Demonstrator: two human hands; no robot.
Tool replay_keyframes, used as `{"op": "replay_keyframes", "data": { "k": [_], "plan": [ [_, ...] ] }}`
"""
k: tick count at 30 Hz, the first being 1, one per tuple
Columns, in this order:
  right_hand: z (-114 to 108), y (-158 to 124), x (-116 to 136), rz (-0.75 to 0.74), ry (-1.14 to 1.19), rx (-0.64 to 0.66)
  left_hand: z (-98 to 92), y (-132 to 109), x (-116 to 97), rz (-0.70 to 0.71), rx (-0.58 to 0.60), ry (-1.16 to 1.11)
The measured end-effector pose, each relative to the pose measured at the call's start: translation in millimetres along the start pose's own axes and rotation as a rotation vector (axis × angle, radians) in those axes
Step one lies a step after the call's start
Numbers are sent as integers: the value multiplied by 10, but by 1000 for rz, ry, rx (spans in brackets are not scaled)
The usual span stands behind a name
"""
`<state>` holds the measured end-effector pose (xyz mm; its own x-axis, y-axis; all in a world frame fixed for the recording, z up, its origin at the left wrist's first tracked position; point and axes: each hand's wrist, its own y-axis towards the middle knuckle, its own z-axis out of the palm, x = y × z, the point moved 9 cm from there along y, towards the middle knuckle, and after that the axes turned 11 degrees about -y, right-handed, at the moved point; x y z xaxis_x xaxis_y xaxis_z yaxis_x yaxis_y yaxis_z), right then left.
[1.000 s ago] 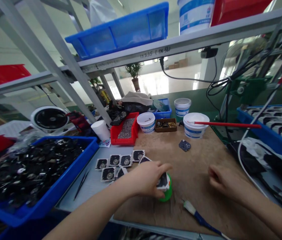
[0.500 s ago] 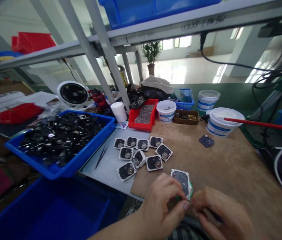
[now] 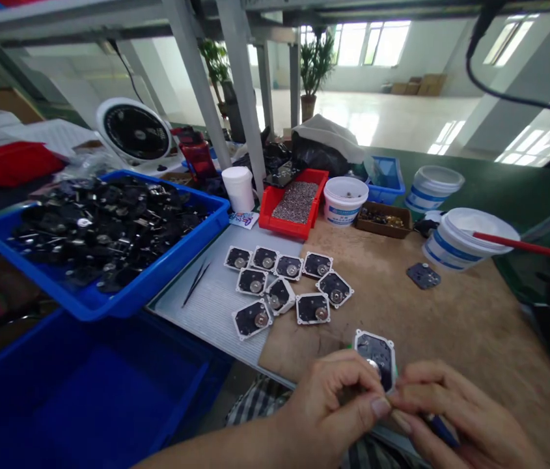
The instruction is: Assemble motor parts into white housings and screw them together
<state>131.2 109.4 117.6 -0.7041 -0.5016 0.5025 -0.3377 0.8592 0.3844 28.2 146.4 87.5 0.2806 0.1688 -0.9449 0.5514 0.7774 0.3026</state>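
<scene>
Fingertips of the left hand [image 3: 340, 400] and right hand [image 3: 457, 410] meet, pinched narrow, at the near edge of a white-framed unit [image 3: 377, 352] on the brown board's [image 3: 460, 326] near side; what they hold I can't tell. Looks like fine fingertip work, wanting steadiness next.

Tray [image 3: 157, 260] is sitting at left, holding parts [image 3: 109, 228]. Tweezers [image 3: 195, 284] are lying between tray and cased units [image 3: 278, 296]. Another unit [image 3: 377, 352] is resting right of these, behind left hand [image 3: 336, 404] and right hand [image 3: 460, 410]. Bin [image 3: 284, 225], tub [image 3: 344, 211] and box [image 3: 385, 228] are standing farther back, left to right. Plate [image 3: 424, 275] is lying before the bucket [image 3: 450, 249].
</scene>
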Motion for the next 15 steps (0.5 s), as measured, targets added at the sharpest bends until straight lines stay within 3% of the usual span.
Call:
{"op": "replay_keyframes", "data": {
  "k": [3,7,10,15],
  "plan": [
    [30,92,-285,140,48,-4,-72,-9,-57,135,-44,146],
    [110,194,-584,171,-134,-4,21,-105,-79,388,45,631],
    [228,252,-595,91,-222,55,85,-140,42,406,114,850],
    [274,266,-484,-31,-362,41,113,-149,69,454,110,917]
  ]
}}
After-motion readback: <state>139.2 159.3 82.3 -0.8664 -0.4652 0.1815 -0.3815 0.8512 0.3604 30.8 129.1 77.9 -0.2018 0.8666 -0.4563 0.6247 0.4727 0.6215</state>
